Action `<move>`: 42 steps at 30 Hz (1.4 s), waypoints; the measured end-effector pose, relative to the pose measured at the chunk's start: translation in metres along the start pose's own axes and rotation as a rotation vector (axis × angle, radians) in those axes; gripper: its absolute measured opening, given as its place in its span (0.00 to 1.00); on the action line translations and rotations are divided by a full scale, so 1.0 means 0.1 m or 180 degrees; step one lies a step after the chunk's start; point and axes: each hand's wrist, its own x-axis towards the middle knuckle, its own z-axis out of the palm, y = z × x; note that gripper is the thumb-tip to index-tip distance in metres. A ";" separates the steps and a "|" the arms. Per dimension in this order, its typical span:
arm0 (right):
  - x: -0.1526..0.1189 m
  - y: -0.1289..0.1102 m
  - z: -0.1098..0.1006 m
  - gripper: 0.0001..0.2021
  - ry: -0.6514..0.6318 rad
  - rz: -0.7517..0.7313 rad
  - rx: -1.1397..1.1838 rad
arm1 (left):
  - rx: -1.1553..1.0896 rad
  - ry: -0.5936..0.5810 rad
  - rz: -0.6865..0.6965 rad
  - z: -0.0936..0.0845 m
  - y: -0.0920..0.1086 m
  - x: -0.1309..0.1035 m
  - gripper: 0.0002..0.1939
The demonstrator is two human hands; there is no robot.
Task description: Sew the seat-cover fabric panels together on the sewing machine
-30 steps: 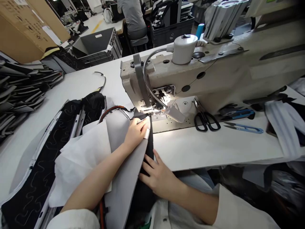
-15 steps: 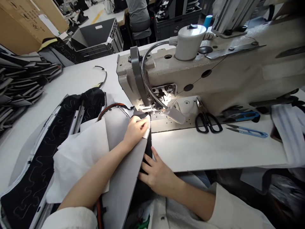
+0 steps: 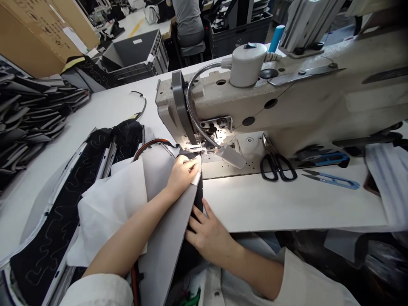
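A sewing machine (image 3: 255, 102) stands over the white table, its lamp lighting the needle area. Just in front of the presser foot, my left hand (image 3: 181, 176) is closed on a small white strip (image 3: 196, 173) lying along the edge of a grey panel (image 3: 168, 229). Black fabric (image 3: 198, 197) shows beneath that edge. My right hand (image 3: 207, 231) rests nearer to me with its fingers spread on the black fabric beside the panel. White cloth (image 3: 111, 208) lies under my left forearm. The tip of the needle is too small to make out.
Black-handled scissors (image 3: 277, 165) and blue thread snips (image 3: 334, 179) lie right of the needle. Quilted black pieces (image 3: 63, 208) spread at the left, with stacked pieces (image 3: 32, 123) beyond. A grey crate (image 3: 137, 55) and a seated person (image 3: 188, 21) are behind the table.
The view has shifted slightly, so the machine and background sit a little differently. Both hands keep nearly the same place and pose on the material.
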 end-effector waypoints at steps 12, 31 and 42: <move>-0.05 -0.08 0.00 0.14 0.0162 -0.0108 -0.0220 | 0.0788 0.0193 0.0418 0.04 0.09 0.09 0.14; -0.19 -0.35 0.06 0.14 0.0177 -0.0185 -0.0219 | 0.0273 -0.2893 -0.0572 -0.63 0.37 -0.31 0.44; -0.10 0.01 -0.08 0.13 0.0064 -0.0264 -0.0127 | 0.0202 -0.2639 -0.0711 -0.48 0.43 0.02 0.44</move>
